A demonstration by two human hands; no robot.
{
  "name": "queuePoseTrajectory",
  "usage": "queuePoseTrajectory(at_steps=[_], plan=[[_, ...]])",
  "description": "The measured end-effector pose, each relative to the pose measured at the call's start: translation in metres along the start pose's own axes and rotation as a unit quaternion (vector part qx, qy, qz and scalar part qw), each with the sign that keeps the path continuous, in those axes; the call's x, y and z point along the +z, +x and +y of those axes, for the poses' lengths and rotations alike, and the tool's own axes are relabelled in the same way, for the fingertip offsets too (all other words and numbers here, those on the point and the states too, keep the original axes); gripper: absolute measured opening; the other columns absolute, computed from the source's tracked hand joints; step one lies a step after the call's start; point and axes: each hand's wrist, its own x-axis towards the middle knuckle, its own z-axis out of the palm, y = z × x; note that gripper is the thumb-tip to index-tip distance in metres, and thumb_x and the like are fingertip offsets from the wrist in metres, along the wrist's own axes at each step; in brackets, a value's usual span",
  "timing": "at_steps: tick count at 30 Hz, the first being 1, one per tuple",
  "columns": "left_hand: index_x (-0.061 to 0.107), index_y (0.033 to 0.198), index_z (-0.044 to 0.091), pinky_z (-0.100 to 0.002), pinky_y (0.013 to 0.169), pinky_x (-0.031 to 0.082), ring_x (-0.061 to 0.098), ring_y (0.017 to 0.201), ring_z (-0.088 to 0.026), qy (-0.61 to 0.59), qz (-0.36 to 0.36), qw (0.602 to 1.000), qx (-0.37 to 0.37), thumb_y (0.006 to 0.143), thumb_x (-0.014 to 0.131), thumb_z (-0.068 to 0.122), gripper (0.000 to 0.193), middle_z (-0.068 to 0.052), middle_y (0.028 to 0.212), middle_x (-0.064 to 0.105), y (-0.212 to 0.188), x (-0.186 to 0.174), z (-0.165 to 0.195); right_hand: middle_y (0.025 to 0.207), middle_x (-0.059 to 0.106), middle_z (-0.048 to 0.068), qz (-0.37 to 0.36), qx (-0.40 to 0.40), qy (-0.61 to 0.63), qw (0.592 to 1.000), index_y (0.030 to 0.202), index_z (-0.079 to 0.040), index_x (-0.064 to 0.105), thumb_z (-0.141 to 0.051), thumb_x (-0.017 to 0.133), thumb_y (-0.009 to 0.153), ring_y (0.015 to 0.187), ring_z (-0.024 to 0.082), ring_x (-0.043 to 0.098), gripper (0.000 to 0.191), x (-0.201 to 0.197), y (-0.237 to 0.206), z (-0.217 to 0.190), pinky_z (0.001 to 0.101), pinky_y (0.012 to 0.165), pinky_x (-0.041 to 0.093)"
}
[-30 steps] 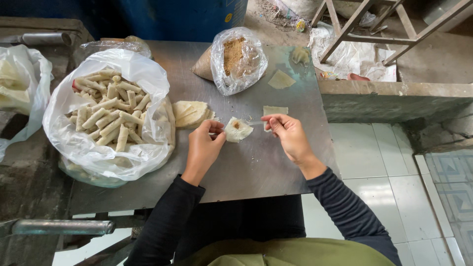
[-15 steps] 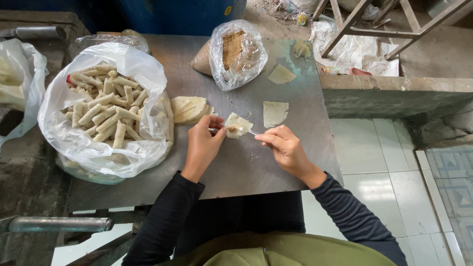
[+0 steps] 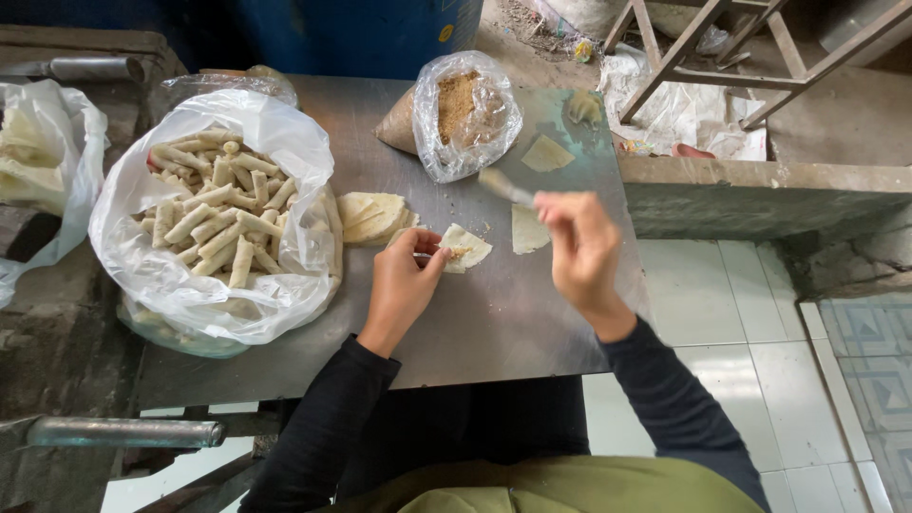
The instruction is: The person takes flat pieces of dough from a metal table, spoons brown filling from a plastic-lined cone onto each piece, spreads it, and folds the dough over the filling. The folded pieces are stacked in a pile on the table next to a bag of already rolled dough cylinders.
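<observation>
Head view shows the left hand (image 3: 399, 285) pinning a thin, pale, square pastry wrapper (image 3: 465, 248) flat on the grey metal counter (image 3: 494, 332), fingers (image 3: 429, 258) pressed together on its near edge. A small mound of brown crumbly filling sits on the wrapper just beyond those fingertips. The right hand (image 3: 579, 242) hangs above the counter, fingers closed on a blurred, pale spoon-like tool (image 3: 505, 186) that points toward the clear plastic bag of brown filling (image 3: 465, 114). Left of the left-hand fingers lies a stack of pale wrappers (image 3: 370, 217), then a white plastic bag of rolled pastry sticks (image 3: 223, 214).
</observation>
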Motion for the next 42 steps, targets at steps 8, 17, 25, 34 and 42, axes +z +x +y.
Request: queuePoseTrajectory(at_steps=[8,17,25,34,42], plan=[[0.068,0.106,-0.002,-0.029,0.065,0.057,0.074,0.074,-0.014,0.019,-0.006,1.0,0.013,0.088,0.074,0.011,0.023,-0.009,0.089,0.076,-0.001,-0.002,-0.006,0.086,0.07,0.01,0.01,-0.002,-0.052,0.999,0.102,0.003,0.071,-0.009,0.061,0.106,0.073,0.016,0.067,0.016,0.078,0.103,0.036,0.0296,0.065,0.051],[0.068,0.107,-0.002,-0.028,0.066,0.057,0.074,0.076,-0.014,0.01,-0.011,1.0,0.013,0.089,0.073,0.01,0.022,-0.009,0.09,0.076,-0.001,-0.004,-0.004,0.075,0.073,0.003,0.064,0.24,0.05,0.967,0.095,-0.002,0.076,-0.015,0.059,0.103,0.066,0.007,0.065,0.023,0.092,0.107,0.073,0.0234,0.059,0.048],[0.068,0.107,-0.002,-0.029,0.066,0.057,0.074,0.075,-0.014,0.01,-0.001,1.0,0.012,0.089,0.072,0.01,0.021,-0.009,0.09,0.076,-0.001,-0.004,-0.006,0.097,0.07,0.006,0.092,0.284,0.361,0.884,0.108,0.003,0.069,-0.011,0.058,0.107,0.077,0.008,0.06,0.017,0.028,0.079,0.088,0.0224,0.062,0.043],[0.067,0.108,-0.002,-0.027,0.07,0.057,0.074,0.078,-0.013,-0.018,-0.003,1.0,0.016,0.09,0.055,-0.002,0.022,-0.008,0.091,0.075,-0.001,0.004,-0.011,0.091,0.067,0.003,-0.009,0.399,0.362,0.843,0.11,0.0,0.071,-0.017,0.06,0.107,0.077,0.007,0.055,0.021,-0.001,-0.038,0.088,0.0213,0.07,0.045],[0.066,0.111,-0.001,-0.027,0.074,0.06,0.074,0.084,-0.013,0.0,-0.016,0.999,0.029,0.087,0.062,-0.003,0.024,-0.008,0.095,0.074,-0.005,0.002,-0.004,0.099,0.074,0.002,-0.139,0.312,0.204,0.917,0.112,-0.004,0.075,-0.011,0.06,0.105,0.089,0.007,0.063,0.018,0.008,-0.064,0.084,0.0229,0.079,0.051]])
